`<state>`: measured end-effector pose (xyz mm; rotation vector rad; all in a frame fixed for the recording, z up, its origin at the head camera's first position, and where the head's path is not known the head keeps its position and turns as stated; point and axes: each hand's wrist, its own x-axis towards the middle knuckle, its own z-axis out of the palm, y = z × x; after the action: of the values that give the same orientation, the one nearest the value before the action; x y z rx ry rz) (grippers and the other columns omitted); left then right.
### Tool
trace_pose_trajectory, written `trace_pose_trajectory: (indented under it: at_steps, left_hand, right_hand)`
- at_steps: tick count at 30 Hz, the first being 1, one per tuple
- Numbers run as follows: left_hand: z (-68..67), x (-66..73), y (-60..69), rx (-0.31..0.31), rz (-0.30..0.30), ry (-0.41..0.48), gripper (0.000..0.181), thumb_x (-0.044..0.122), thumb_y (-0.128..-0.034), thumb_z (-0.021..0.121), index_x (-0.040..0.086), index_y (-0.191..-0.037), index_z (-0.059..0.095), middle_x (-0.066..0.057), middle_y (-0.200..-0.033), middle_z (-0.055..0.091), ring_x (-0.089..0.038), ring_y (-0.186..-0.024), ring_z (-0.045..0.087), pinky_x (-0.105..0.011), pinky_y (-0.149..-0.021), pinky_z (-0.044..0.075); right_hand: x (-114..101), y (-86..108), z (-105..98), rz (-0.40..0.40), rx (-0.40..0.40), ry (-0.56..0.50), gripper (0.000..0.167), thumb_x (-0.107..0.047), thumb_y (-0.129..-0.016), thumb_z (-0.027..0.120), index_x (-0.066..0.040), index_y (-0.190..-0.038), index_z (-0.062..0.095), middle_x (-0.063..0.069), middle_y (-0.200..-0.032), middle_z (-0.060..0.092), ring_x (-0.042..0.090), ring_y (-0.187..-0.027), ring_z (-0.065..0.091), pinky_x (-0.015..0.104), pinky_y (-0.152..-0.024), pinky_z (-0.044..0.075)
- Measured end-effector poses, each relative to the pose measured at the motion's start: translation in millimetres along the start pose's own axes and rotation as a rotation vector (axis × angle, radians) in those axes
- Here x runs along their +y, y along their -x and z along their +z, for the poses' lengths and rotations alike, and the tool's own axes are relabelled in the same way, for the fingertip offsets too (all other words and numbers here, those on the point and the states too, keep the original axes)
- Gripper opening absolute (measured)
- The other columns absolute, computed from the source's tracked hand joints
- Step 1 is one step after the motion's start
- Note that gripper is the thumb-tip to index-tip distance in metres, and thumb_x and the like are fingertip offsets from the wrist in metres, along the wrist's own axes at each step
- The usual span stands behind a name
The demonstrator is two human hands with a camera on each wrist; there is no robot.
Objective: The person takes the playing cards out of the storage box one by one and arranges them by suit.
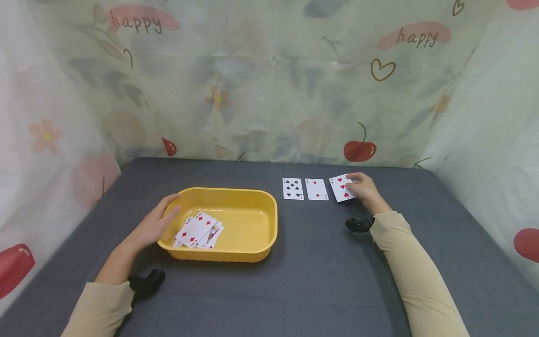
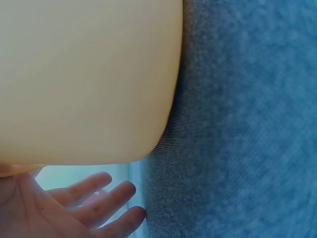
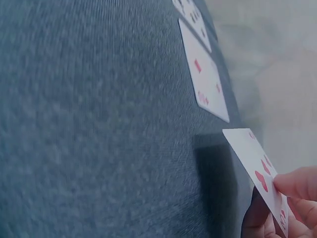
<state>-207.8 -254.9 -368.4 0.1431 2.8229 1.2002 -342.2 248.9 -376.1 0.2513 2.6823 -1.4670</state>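
My right hand (image 1: 365, 191) pinches a hearts playing card (image 1: 339, 188), thumb on its face. In the right wrist view this card (image 3: 255, 157) is tilted above the cloth and casts a shadow. Left of it lie a two of diamonds (image 1: 316, 189) and a spades card (image 1: 293, 188), both face up in a row. My left hand (image 1: 152, 224) rests at the left rim of a yellow bin (image 1: 244, 256), thumb over the inside. The left wrist view shows its other fingers (image 2: 101, 207) straight and spread beside the bin. A loose pile of cards (image 1: 200, 229) lies inside the bin.
A dark grey cloth (image 1: 311, 276) covers the table. Printed curtains (image 1: 273, 93) close off the back and both sides. Black wrist devices (image 1: 147, 283) sit below each hand.
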Motion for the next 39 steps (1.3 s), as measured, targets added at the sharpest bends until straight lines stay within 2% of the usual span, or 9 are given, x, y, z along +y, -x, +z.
trace_pose_trajectory:
  at_steps: [4,13,16,23,31,36,39]
  left_hand:
    - [0.3,-0.2,-0.3,0.000,0.004,-0.001,0.060,0.041,-0.1006,0.033,0.004,-0.146,0.019,-0.026,-0.150,0.019,-0.045,-0.135,0.023,-0.062,-0.106,0.020]
    - [0.8,-1.9,-0.9,-0.004,-0.006,0.003,0.061,0.042,-0.1005,0.032,0.005,-0.147,0.018,-0.026,-0.151,0.019,-0.045,-0.135,0.023,-0.062,-0.107,0.020]
    - [1.1,-1.9,-1.1,-0.007,-0.011,0.003,0.061,0.043,-0.1003,0.032,0.005,-0.147,0.017,-0.026,-0.151,0.019,-0.045,-0.135,0.023,-0.062,-0.107,0.020]
    - [1.1,-1.7,-0.9,-0.003,-0.017,0.002,0.062,0.044,-0.1000,0.032,0.007,-0.147,0.018,-0.025,-0.151,0.019,-0.044,-0.135,0.024,-0.062,-0.107,0.020]
    - [0.8,-1.6,-0.8,-0.004,-0.017,0.002,0.061,0.044,-0.1001,0.032,0.007,-0.147,0.018,-0.025,-0.151,0.019,-0.044,-0.135,0.024,-0.062,-0.107,0.020]
    - [0.6,-1.3,-0.6,-0.005,-0.016,0.002,0.062,0.044,-0.1000,0.032,0.007,-0.147,0.018,-0.025,-0.151,0.019,-0.044,-0.135,0.024,-0.062,-0.107,0.020]
    - [0.6,-0.8,-0.6,-0.005,-0.018,0.001,0.062,0.044,-0.0999,0.032,0.007,-0.147,0.017,-0.025,-0.151,0.019,-0.044,-0.135,0.024,-0.062,-0.107,0.020]
  right_hand:
    - [3.1,-1.5,-0.4,0.008,0.015,0.008,0.046,-0.010,-0.094,0.044,0.001,-0.138,0.038,0.029,-0.138,0.040,0.031,-0.117,0.046,0.035,-0.090,0.042]
    - [4.2,-6.9,4.0,0.021,0.034,0.010,0.045,-0.008,-0.092,0.048,0.004,-0.135,0.041,0.028,-0.131,0.046,0.025,-0.103,0.051,0.021,-0.072,0.041]
    - [3.3,-8.2,5.2,0.020,0.032,0.006,0.045,-0.008,-0.092,0.047,0.004,-0.135,0.041,0.027,-0.130,0.047,0.023,-0.101,0.051,0.018,-0.069,0.040]
    - [-0.5,-7.2,4.7,0.028,0.027,0.061,0.045,-0.010,-0.092,0.047,0.005,-0.135,0.040,0.029,-0.133,0.044,0.028,-0.107,0.048,0.028,-0.080,0.041]
    - [-0.1,-2.2,2.6,0.051,0.081,0.162,0.041,-0.015,-0.093,0.046,0.005,-0.129,0.046,0.028,-0.130,0.045,0.035,-0.112,0.045,0.045,-0.095,0.040]
    - [0.3,0.9,0.6,0.041,0.086,0.159,0.040,-0.015,-0.094,0.046,0.005,-0.129,0.046,0.028,-0.131,0.045,0.035,-0.115,0.045,0.047,-0.098,0.038]
    - [-4.6,3.1,1.4,0.005,0.059,0.145,0.040,-0.016,-0.094,0.046,0.004,-0.129,0.046,0.027,-0.132,0.046,0.034,-0.115,0.047,0.046,-0.098,0.039]
